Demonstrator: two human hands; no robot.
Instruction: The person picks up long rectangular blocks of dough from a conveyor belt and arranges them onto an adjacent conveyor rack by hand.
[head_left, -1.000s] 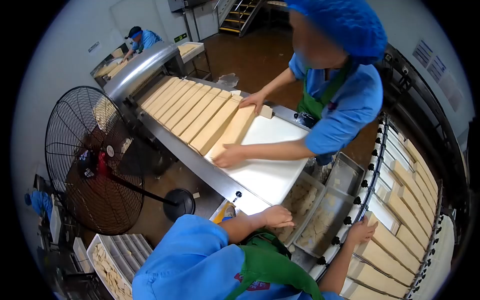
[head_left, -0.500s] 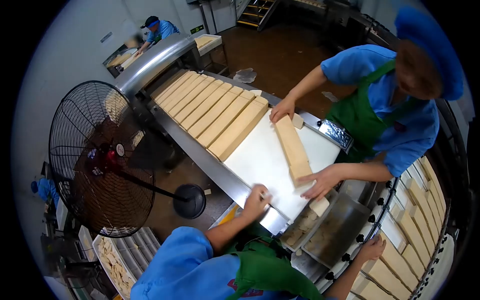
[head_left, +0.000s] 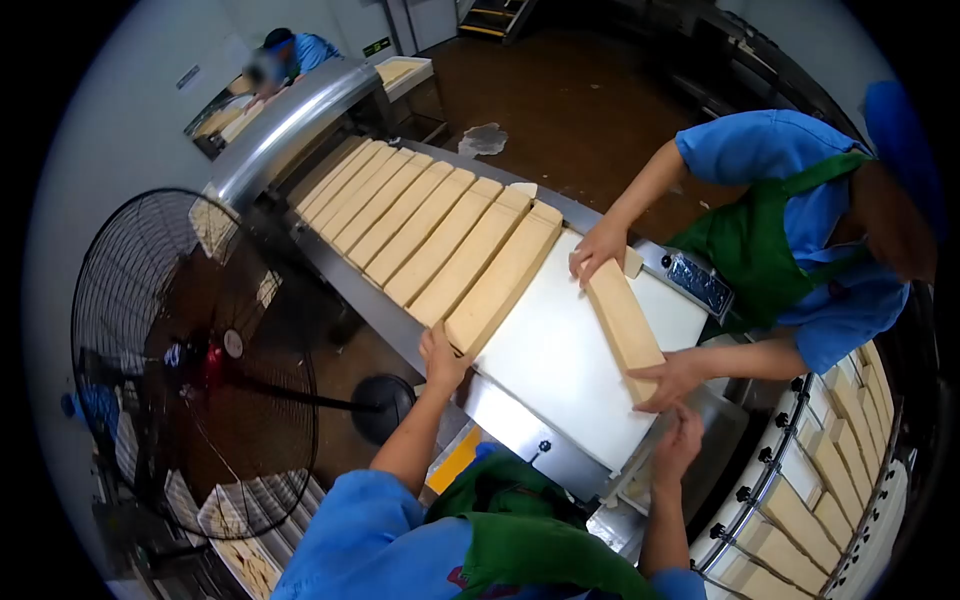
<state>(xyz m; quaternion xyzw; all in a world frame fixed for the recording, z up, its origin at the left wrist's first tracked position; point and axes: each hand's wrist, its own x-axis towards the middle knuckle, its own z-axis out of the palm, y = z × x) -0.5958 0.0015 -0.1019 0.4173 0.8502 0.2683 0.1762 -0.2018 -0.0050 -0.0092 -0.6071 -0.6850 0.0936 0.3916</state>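
Observation:
Several long pale slabs (head_left: pixel 425 210) lie side by side on the white belt (head_left: pixel 560 350). My left hand (head_left: pixel 443 360) is at the near end of the last slab (head_left: pixel 512 275), fingertips against its end; its grip is partly hidden. My right hand (head_left: pixel 678 445) is raised beside the belt's right end, fingers curled, just below a co-worker's hand; whether it holds anything is too small to tell. Across the belt, the co-worker's two hands (head_left: pixel 600 250) (head_left: pixel 668 380) hold another slab (head_left: pixel 625 322) at both its ends.
A fan (head_left: pixel 200 360) stands at the left. A metal hood (head_left: pixel 300 125) spans the belt's far end. At the right, a curved conveyor (head_left: pixel 750 500) carries more slabs. Another person (head_left: pixel 300 55) works in the back. A small control panel (head_left: pixel 698 283) sits by the belt's far edge.
My left hand has moved up to the last slab. My right hand has left the slabs on the right conveyor for the belt's end. The co-worker's slab has been separated from the row and turned.

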